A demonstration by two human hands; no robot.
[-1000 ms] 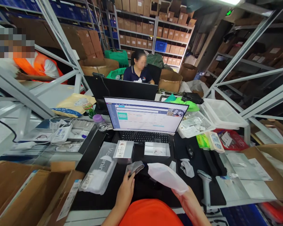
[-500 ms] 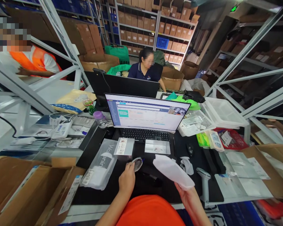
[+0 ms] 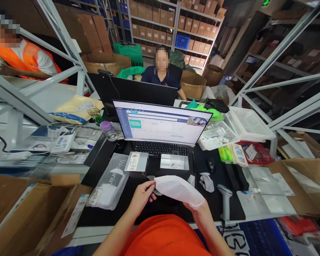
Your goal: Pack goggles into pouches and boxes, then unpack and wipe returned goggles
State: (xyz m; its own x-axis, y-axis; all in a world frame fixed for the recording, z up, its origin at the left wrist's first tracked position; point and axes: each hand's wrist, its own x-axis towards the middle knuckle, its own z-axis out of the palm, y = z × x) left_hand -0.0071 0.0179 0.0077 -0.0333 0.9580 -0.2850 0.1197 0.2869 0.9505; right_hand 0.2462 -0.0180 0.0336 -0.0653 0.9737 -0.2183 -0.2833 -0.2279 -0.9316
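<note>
A white soft pouch [image 3: 178, 188] stretches between my two hands above the black desk mat. My right hand [image 3: 200, 213] is closed round its right end from below, the fingers partly covered by the fabric. At its left end my left hand [image 3: 142, 197] pinches the pouch's edge between thumb and forefinger. A grey rounded item [image 3: 150, 177] shows at these fingertips, mostly covered by the pouch and the fingers. Beyond the hands stand a closed silver-grey box [image 3: 137, 163] and an open white box [image 3: 174, 163] with a small picture inside.
A monitor [image 3: 162, 122] and keyboard [image 3: 161, 147] stand behind the boxes. Left lies a clear printed bag [image 3: 109, 183]; cartons [image 3: 42, 209] flank the desk. A mouse [image 3: 211, 164], a crumpled grey-white pouch [image 3: 207, 182] and a barcode scanner [image 3: 225, 201] lie right. A person [image 3: 161, 76] sits opposite.
The white pouch has moved left in my right hand and now meets my left hand. The grey item in my left hand has become mostly covered. The person opposite has turned forward.
</note>
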